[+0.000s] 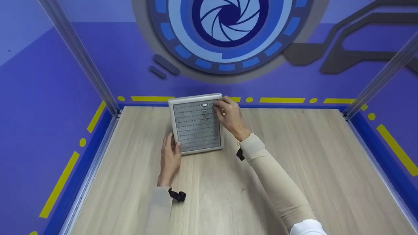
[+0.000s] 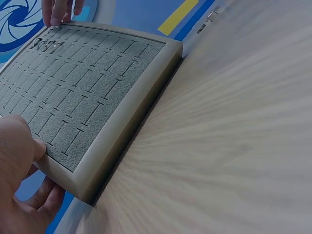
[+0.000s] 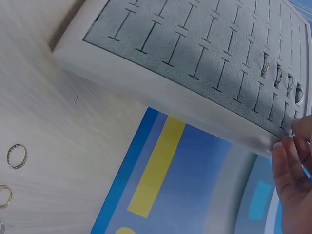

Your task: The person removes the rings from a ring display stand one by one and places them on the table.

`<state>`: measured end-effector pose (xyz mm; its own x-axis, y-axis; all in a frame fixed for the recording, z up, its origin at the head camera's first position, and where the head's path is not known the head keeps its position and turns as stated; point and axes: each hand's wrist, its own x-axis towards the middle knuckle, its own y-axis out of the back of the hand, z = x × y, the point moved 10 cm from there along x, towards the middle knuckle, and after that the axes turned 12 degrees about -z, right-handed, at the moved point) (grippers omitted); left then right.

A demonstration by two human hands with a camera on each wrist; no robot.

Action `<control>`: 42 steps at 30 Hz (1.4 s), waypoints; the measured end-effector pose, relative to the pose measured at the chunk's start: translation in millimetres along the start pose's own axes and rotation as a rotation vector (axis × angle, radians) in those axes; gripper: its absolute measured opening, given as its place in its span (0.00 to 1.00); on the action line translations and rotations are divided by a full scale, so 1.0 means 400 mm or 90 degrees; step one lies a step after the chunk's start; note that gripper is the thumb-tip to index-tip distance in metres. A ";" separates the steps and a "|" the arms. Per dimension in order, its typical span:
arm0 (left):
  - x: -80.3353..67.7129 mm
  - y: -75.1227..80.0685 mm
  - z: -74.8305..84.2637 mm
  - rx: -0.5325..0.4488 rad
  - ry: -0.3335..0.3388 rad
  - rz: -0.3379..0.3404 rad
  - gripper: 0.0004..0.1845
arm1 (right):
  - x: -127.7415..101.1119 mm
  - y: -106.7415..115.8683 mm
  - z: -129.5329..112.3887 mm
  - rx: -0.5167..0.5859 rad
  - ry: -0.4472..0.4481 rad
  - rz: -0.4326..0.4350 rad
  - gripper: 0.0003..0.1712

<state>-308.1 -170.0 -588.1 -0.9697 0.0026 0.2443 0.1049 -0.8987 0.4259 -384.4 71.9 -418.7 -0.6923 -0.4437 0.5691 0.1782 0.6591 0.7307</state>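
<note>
A ring display tray (image 1: 201,152) with a pale frame and slotted grey padding stands tilted up near the back wall. My left hand (image 1: 170,156) grips its lower left edge, the thumb (image 2: 39,148) on the front and fingers behind the frame. My right hand (image 1: 232,117) is at the top right corner, thumb and forefinger pinching what looks like a small ring at a slot; the fingertips mostly hide it. Beside them, several rings (image 3: 278,75) sit upright in neighbouring slots. The other slots in view hold no rings.
In the right wrist view, loose rings (image 3: 17,156) lie on the wooden table (image 1: 300,156) to one side of the tray. A blue printed wall (image 1: 107,65) stands close behind, with metal posts (image 1: 81,55) at both back corners.
</note>
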 end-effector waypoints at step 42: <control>0.002 -0.002 -0.008 0.002 0.010 -0.009 0.32 | 0.021 -0.017 -0.021 -0.089 0.014 -0.021 0.06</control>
<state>-309.5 -170.8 -590.9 -0.9745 0.0083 0.2242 0.0918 -0.8971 0.4323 -385.6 58.4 -415.8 -0.6844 -0.4782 0.5503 0.2518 0.5534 0.7940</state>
